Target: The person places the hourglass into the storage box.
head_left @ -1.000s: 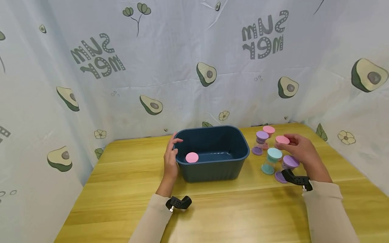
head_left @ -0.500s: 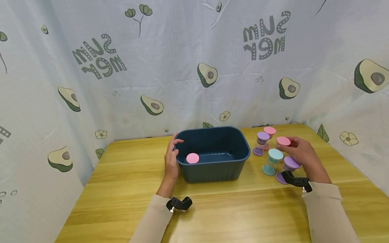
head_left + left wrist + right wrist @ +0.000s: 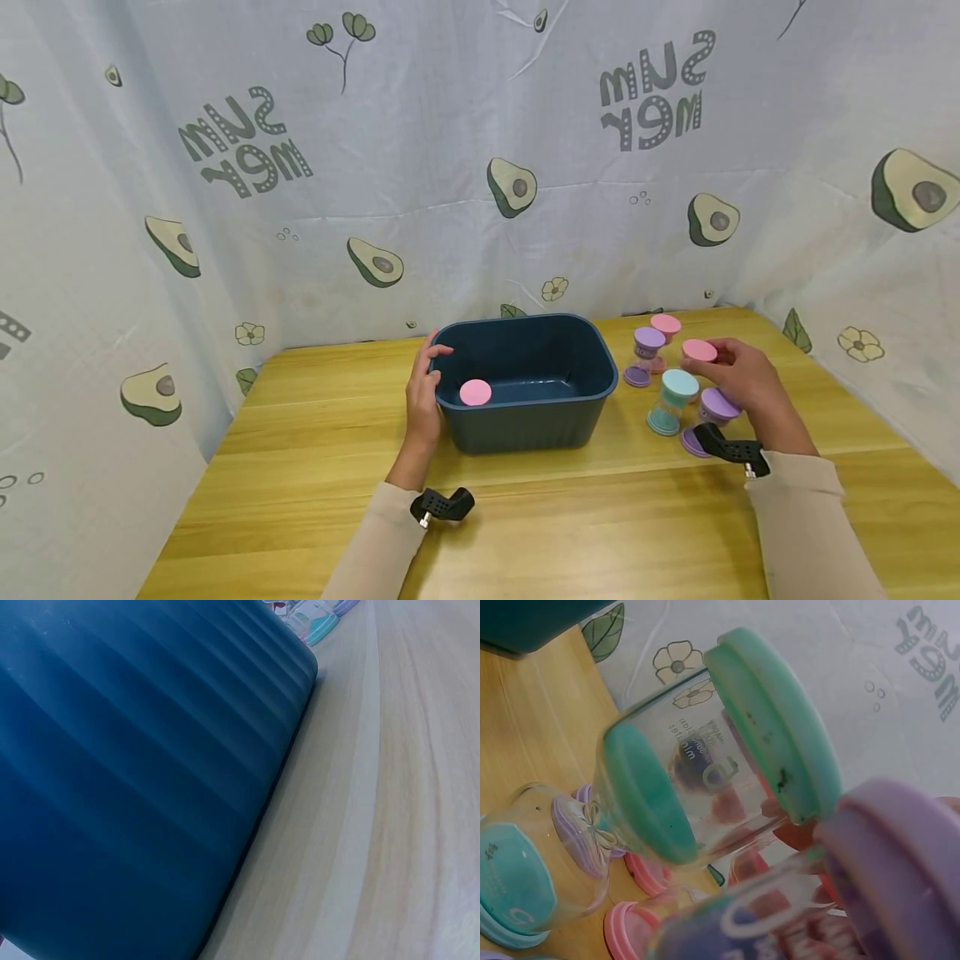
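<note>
My left hand (image 3: 422,408) holds the left end of a dark blue plastic bin (image 3: 525,429), fingers over its rim. Inside the bin, a round pink top (image 3: 475,392) shows near the left front corner. To the right of the bin, my right hand (image 3: 750,379) pinches a pink-capped hourglass (image 3: 699,350) at its top. A teal hourglass (image 3: 678,383) and a purple hourglass (image 3: 720,404) stand in front of it. In the right wrist view, the teal hourglass (image 3: 780,727) and purple cap (image 3: 900,862) largely hide the fingers. The bin's ribbed wall (image 3: 150,787) fills most of the left wrist view.
Behind the teal hourglass stand another purple hourglass (image 3: 649,337) and another pink one (image 3: 666,325), close together. All rest on a wooden table (image 3: 585,533). A white printed curtain (image 3: 450,183) hangs along the table's back and sides.
</note>
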`<state>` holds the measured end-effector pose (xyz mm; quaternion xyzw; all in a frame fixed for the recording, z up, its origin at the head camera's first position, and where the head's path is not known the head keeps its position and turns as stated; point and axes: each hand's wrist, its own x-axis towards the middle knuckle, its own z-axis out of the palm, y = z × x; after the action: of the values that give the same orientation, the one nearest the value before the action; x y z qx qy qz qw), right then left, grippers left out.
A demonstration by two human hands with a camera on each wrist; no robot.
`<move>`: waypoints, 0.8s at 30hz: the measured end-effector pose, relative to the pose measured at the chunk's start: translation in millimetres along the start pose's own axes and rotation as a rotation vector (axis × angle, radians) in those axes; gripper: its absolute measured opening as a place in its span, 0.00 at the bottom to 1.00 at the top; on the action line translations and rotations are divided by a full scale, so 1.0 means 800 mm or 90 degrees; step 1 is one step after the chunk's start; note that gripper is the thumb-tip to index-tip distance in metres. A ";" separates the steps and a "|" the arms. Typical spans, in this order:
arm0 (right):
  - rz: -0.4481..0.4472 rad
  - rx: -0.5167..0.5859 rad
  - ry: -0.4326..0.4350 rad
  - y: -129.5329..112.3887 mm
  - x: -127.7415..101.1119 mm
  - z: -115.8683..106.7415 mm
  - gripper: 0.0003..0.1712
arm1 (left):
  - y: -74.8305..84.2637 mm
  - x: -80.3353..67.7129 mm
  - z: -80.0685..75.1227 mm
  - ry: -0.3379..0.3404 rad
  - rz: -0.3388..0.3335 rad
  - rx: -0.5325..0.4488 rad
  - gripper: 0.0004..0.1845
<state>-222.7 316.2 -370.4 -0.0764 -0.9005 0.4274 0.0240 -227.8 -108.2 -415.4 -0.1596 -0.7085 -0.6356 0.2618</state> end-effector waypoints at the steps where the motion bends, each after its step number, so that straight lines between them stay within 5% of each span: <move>1: -0.001 0.000 0.003 0.000 0.000 0.000 0.52 | 0.000 0.000 0.000 -0.001 -0.001 0.000 0.22; 24: -0.053 0.034 0.119 -0.041 -0.019 -0.022 0.46 | -0.002 0.002 0.000 -0.004 -0.009 0.006 0.22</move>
<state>-209.3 306.8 -333.3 -0.0779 -0.8849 0.4412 0.1273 -230.1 -108.6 -415.3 -0.1556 -0.7132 -0.6337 0.2560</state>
